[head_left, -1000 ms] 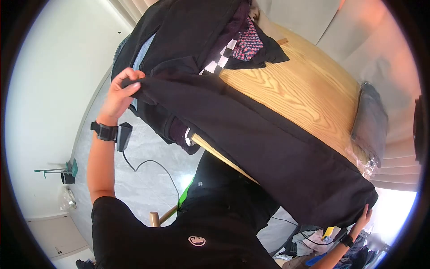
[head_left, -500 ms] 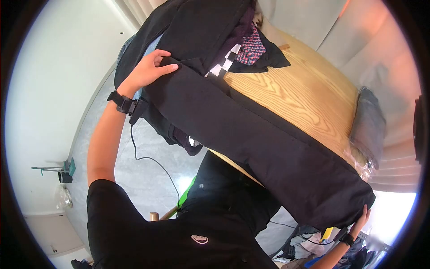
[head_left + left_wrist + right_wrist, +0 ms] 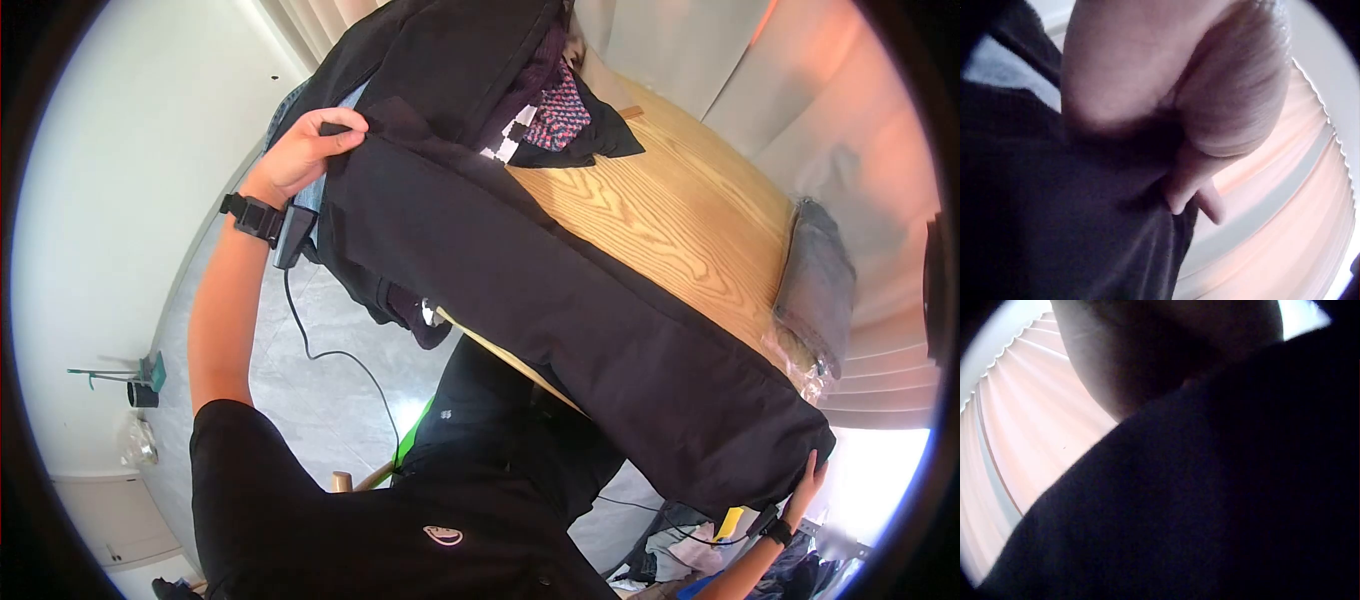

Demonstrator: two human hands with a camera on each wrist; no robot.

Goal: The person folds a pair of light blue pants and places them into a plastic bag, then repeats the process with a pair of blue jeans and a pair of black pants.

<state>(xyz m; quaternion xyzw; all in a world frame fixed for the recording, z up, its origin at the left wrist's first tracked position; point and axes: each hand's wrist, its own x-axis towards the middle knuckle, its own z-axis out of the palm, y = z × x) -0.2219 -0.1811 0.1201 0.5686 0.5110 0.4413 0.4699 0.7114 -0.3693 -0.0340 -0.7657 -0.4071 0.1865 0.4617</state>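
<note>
A long black garment [image 3: 560, 310] stretches diagonally over the near edge of the wooden table. At its upper left end the left hand [image 3: 305, 155] pinches the cloth between thumb and fingers; the left wrist view shows that hand [image 3: 1179, 106] gripping the dark fabric [image 3: 1072, 212]. The right hand [image 3: 808, 488] is at the garment's lower right end, its fingers along the edge and partly hidden by cloth. In the right wrist view dark fabric [image 3: 1166, 487] covers most of the right hand [image 3: 1147, 350].
A pile of dark clothes [image 3: 450, 70] with a patterned cloth [image 3: 560, 115] lies at the upper left of the wooden table [image 3: 660, 210]. Folded grey jeans [image 3: 815, 285] lie at the table's right edge. More clothes [image 3: 690, 550] are below right. A cable [image 3: 350, 355] hangs from the left wrist.
The left hand has moved up and to the right over the second, then slightly back left, carrying its end of the garment. The right hand has barely moved.
</note>
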